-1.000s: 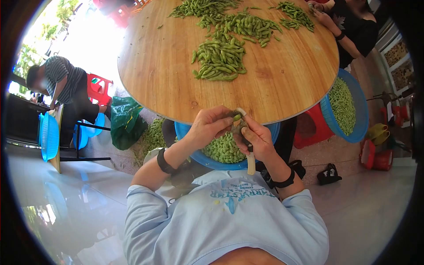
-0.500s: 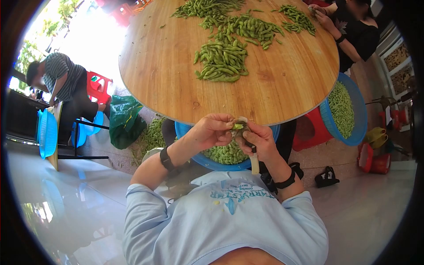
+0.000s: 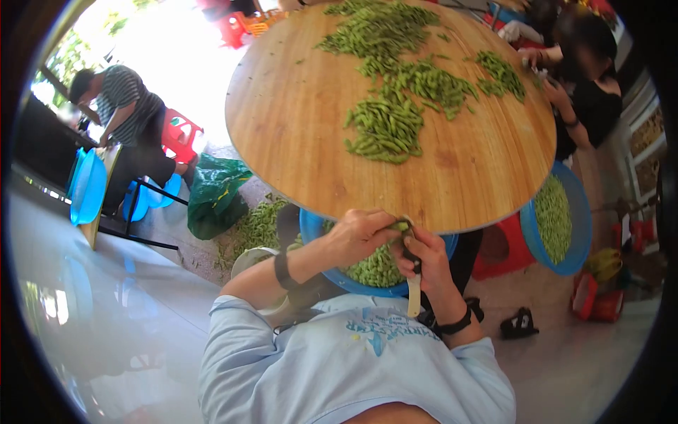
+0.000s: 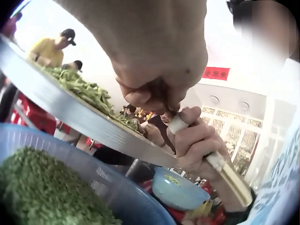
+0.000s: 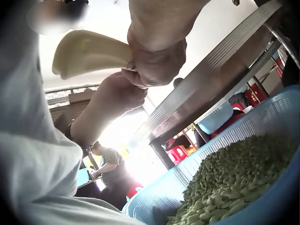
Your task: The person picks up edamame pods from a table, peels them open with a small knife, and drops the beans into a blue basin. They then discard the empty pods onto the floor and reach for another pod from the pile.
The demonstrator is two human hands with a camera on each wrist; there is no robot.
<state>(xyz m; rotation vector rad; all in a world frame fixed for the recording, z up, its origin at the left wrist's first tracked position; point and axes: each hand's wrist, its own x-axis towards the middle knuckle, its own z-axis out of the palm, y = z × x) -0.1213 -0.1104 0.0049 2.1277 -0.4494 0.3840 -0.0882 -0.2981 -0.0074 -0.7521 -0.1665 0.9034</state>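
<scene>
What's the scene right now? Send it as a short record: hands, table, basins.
left hand: pinches a green pod
right hand: grips a tool, pale end sticking out
round wooden table: bears heaps of pods
near basin: blue, by the table edge, holds shelled beans
second basin: blue, right of the table in head view, also holds beans

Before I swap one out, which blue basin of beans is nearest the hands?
The near basin, directly below the left hand and right hand; the far basin sits off to the right.
</scene>
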